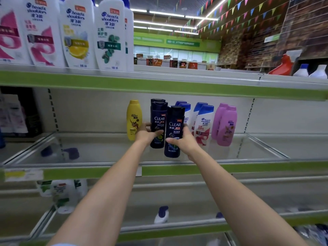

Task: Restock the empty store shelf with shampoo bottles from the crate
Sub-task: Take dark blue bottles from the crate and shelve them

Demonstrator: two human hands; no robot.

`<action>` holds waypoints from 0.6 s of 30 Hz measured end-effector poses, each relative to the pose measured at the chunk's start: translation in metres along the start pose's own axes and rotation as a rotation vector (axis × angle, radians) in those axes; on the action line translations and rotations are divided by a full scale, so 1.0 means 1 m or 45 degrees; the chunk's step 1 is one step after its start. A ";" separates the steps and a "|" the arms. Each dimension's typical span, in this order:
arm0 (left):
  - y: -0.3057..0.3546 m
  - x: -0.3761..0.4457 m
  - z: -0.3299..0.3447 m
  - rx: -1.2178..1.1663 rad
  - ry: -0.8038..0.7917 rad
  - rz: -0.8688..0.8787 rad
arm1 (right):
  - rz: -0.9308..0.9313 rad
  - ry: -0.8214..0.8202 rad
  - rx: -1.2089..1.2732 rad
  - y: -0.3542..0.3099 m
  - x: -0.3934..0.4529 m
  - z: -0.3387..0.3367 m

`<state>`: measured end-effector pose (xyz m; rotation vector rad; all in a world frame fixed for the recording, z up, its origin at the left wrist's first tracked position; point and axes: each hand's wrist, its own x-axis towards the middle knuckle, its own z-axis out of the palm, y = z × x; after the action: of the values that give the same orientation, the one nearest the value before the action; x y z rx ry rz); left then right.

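Note:
Both arms reach into the middle shelf (99, 150). My left hand (145, 133) grips a dark blue Clear shampoo bottle (158, 119), upright, with another dark bottle right behind it. My right hand (184, 142) grips a second dark blue Clear bottle (174, 128), upright, slightly nearer and lower than the first. To their left stands a yellow bottle (133, 119). To their right stand white bottles with blue caps (203, 124) and pink bottles (227, 126). The crate is out of view.
The top shelf carries large white shampoo bottles (76, 32) at the left and an orange spray bottle (282, 66) at the right. Clear dividers (266, 146) bound the middle shelf bay. The lower shelf holds a few white bottles (161, 214).

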<state>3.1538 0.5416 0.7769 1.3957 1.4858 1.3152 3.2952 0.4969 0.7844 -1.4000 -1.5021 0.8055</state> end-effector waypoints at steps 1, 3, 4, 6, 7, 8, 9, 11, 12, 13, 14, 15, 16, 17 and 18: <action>-0.002 -0.001 -0.002 0.001 -0.005 -0.008 | -0.001 0.014 -0.030 0.000 0.002 0.003; -0.007 -0.003 -0.007 0.031 0.009 -0.022 | 0.010 0.040 -0.071 0.000 0.006 0.010; -0.010 -0.003 -0.010 0.045 0.019 -0.027 | 0.015 0.044 -0.079 -0.002 0.007 0.014; -0.013 -0.002 -0.015 0.055 0.041 -0.038 | 0.030 0.038 -0.089 -0.007 0.007 0.020; -0.014 -0.001 -0.018 0.060 0.058 -0.043 | 0.033 0.031 -0.101 -0.009 0.007 0.024; -0.016 0.000 -0.021 0.065 0.069 -0.049 | 0.037 0.027 -0.124 -0.011 0.008 0.026; -0.016 0.001 -0.022 0.072 0.076 -0.050 | 0.029 0.029 -0.147 -0.013 0.008 0.029; -0.016 0.003 -0.025 0.090 0.076 -0.052 | 0.012 0.056 -0.190 -0.016 0.011 0.033; -0.017 0.004 -0.026 0.101 0.075 -0.055 | 0.013 0.063 -0.211 -0.017 0.012 0.036; -0.017 0.004 -0.027 0.108 0.073 -0.055 | 0.012 0.067 -0.229 -0.018 0.015 0.038; -0.017 0.005 -0.028 0.110 0.073 -0.057 | 0.015 0.068 -0.244 -0.018 0.016 0.041; -0.017 0.005 -0.029 0.111 0.073 -0.055 | 0.013 0.071 -0.258 -0.018 0.017 0.044; -0.017 0.005 -0.029 0.113 0.071 -0.057 | 0.014 0.073 -0.275 -0.017 0.019 0.045; -0.017 0.005 -0.029 0.116 0.069 -0.060 | 0.011 0.079 -0.296 -0.015 0.020 0.047; -0.017 0.005 -0.029 0.118 0.066 -0.065 | 0.013 0.082 -0.320 -0.015 0.021 0.047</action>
<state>3.1214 0.5421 0.7685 1.3821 1.6249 1.2740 3.2475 0.5202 0.7838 -1.6022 -1.5882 0.5860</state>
